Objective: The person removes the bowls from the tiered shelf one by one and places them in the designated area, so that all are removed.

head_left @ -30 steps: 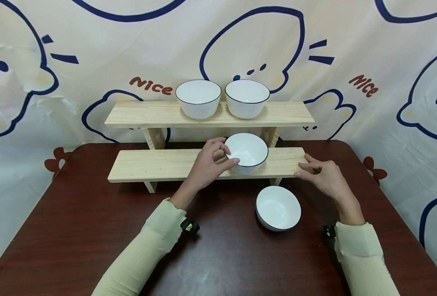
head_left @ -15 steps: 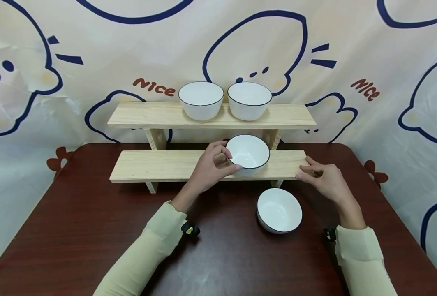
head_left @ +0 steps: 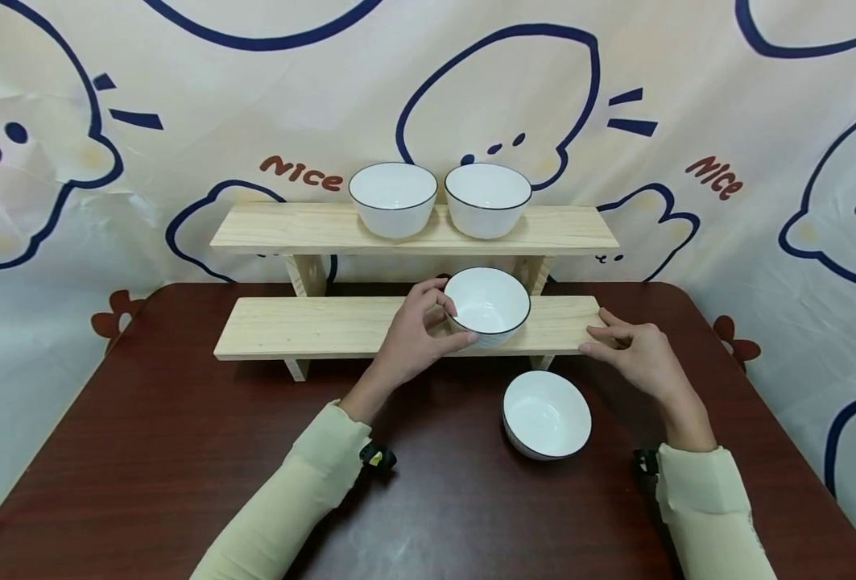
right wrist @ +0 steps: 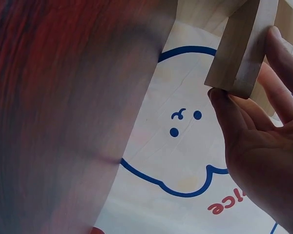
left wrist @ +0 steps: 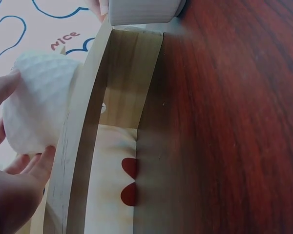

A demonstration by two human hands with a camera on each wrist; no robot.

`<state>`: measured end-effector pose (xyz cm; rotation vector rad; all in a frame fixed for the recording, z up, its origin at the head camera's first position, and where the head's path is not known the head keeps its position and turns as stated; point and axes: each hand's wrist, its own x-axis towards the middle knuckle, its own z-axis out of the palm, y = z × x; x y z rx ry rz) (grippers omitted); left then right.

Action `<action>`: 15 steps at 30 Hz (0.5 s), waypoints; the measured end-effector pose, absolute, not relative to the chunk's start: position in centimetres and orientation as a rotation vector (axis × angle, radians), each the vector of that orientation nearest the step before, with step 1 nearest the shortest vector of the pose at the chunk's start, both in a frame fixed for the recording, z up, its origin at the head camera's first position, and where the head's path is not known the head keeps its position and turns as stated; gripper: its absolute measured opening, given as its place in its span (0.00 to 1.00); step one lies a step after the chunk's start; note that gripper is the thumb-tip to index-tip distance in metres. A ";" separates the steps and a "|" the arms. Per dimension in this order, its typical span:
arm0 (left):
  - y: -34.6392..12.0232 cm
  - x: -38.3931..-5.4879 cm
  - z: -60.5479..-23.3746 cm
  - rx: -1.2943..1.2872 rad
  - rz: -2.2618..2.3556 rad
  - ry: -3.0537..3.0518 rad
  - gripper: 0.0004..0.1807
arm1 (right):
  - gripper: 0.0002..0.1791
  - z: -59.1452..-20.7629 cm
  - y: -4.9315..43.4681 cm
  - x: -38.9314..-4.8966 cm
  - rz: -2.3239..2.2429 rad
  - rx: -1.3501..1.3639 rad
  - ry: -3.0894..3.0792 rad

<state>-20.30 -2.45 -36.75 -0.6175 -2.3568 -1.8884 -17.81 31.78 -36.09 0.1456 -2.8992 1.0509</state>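
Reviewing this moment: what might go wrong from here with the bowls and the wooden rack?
1. The left hand holds a white bowl that appears close to the front edge of the lower shelf; if it slipped forward, it might hit the bowl on the table.
2. The right hand grips the shelf's right end, so a tug could jolt the rack and perhaps knock together the upper left bowl and upper right bowl.

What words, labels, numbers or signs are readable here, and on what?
"Nice": reddish lettering on the cream cartoon-print fabric-like backdrop, picture left.
"Nice": same backdrop, picture right.
Wrist views show it too, partly hidden in the right.
Left wrist's small black device, yellow mark: too small to read.
White dark-rimmed round bowls: none visible.
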 end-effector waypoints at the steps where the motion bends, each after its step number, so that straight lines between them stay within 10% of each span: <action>1: -2.4 -20.2 -36.7 -0.615 -1.883 -2.358 0.21 | 0.27 -36.1 31.8 -17.8 1.052 0.147 -2.899; 15: -2.8 -19.1 -36.7 -0.638 -1.825 -2.326 0.24 | 0.26 -36.3 31.8 -18.0 1.047 0.144 -2.894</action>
